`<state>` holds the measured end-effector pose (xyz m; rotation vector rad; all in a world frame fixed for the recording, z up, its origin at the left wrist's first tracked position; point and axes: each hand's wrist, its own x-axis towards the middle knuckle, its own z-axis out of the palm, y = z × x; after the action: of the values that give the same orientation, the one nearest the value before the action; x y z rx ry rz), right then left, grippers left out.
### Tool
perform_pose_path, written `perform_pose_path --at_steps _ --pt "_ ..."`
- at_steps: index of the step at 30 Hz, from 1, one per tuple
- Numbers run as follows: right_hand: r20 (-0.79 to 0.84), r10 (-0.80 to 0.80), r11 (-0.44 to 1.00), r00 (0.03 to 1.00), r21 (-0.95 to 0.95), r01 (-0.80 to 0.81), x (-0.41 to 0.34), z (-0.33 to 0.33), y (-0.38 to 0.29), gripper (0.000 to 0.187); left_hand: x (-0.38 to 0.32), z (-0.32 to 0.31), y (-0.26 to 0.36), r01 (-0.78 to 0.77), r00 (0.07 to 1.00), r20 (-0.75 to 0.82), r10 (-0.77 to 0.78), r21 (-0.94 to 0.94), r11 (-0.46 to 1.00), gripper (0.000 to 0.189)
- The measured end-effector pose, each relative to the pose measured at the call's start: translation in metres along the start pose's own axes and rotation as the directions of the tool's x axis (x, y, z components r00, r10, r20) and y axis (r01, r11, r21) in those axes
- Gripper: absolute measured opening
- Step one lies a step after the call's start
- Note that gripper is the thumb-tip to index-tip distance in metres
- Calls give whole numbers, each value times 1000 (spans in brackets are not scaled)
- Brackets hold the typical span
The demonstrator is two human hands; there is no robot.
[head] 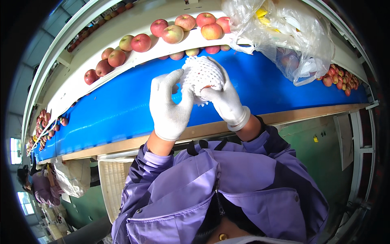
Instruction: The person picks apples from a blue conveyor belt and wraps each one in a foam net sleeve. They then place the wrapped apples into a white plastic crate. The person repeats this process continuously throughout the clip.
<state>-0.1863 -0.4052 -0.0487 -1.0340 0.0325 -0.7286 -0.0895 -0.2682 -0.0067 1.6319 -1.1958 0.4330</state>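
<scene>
A white foam fruit net (pixel 199 71) is stretched around an apple (pixel 207 87), whose red skin shows through a small gap low on its right side. My right hand (pixel 224 96), in a white knit glove, grips the netted apple from the right, with the thumb in front and the fingers behind. On the other side my left hand (pixel 170 103), gloved the same way, has its thumb and forefinger against the net's left edge, with a gap between them. Both hands are above a blue conveyor belt (pixel 122 100).
Several apples (pixel 141 42) line the white ledge (pixel 137 27) beyond the belt. A clear plastic bag (pixel 292 39) with foam nets hangs over the ledge at right. More apples (pixel 341 79) are heaped at the belt's right end. A wooden rail (pixel 100 150) edges the near side. Another person (pixel 45 186) is at far left.
</scene>
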Motion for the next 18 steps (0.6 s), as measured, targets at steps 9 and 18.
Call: perform_pose_path --at_steps 9,18 --pt "65 2 996 998 -87 4 2 -5 2 75 -1 -4 3 -417 893 194 405 20 909 26" --pt "76 -88 991 993 104 80 -1 -8 3 79 -12 -23 -14 31 998 54 -14 -336 941 30"
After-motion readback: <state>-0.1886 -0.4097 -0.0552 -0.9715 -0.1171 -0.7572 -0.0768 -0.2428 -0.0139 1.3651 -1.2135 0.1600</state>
